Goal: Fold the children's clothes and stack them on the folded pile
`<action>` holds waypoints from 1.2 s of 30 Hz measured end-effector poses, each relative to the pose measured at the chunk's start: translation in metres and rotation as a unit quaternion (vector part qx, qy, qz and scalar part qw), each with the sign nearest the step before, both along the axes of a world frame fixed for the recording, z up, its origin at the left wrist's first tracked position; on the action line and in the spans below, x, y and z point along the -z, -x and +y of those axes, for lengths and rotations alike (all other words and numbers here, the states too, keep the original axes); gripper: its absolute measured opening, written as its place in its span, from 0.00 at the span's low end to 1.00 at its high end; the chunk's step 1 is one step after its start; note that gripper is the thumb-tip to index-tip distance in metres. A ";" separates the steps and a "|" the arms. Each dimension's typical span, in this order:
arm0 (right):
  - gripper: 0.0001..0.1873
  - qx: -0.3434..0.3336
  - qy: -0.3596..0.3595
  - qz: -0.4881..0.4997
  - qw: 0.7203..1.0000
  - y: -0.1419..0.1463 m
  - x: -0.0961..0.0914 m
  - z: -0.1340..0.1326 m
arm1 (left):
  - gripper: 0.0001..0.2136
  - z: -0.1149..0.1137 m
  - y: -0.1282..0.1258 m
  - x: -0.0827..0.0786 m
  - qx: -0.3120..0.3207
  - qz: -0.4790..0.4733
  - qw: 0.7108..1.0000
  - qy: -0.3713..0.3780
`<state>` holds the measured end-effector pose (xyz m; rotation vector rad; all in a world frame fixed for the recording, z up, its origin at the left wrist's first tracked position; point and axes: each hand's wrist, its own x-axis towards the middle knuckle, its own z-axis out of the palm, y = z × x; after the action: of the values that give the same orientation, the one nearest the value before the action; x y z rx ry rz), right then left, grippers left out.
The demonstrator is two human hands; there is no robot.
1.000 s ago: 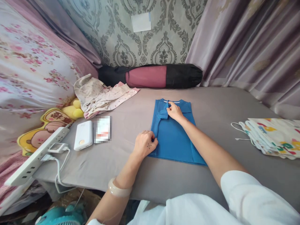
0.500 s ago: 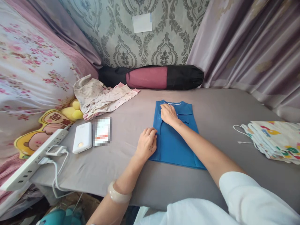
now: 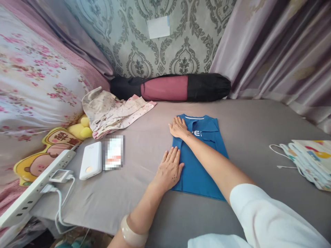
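Observation:
A blue T-shirt [image 3: 199, 168] with its sides folded inward lies flat on the grey sheet [image 3: 139, 137], its neckline pointing away from me. White letters show partly between the folds. My left hand [image 3: 170, 168] rests palm down on the shirt's lower left edge, fingers stretched out. Farther up, my right hand [image 3: 179, 127] lies flat across the upper left edge by the shoulder, fingers extended. Neither hand grips the fabric. My right forearm passes over the shirt and hides part of it.
On the left are a white power bank [image 3: 91, 160], a blurred card [image 3: 113, 152], a power strip [image 3: 38, 187] with cables, and crumpled light clothing [image 3: 113, 112]. A black and pink rolled bag [image 3: 165, 89] lies along the wall. Folded patterned cloth [image 3: 307, 162] sits at right.
Both hands have gone from curled fingers to flat, outstretched ones. My right hand has moved left to the shirt's edge, and more of the white letters shows. The view has shifted slightly.

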<state>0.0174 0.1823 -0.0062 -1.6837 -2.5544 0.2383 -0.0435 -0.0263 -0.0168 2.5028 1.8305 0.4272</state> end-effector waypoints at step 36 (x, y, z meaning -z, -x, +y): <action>0.33 -0.079 -0.085 0.083 0.990 -0.011 -0.006 -0.083 | 0.10 0.015 0.041 -0.014 -0.317 -0.566 0.758 -0.065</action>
<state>0.0283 0.0997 -0.0006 -1.3459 -2.5068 0.1568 -0.0840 -0.0109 -0.0033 0.9410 1.8738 1.6310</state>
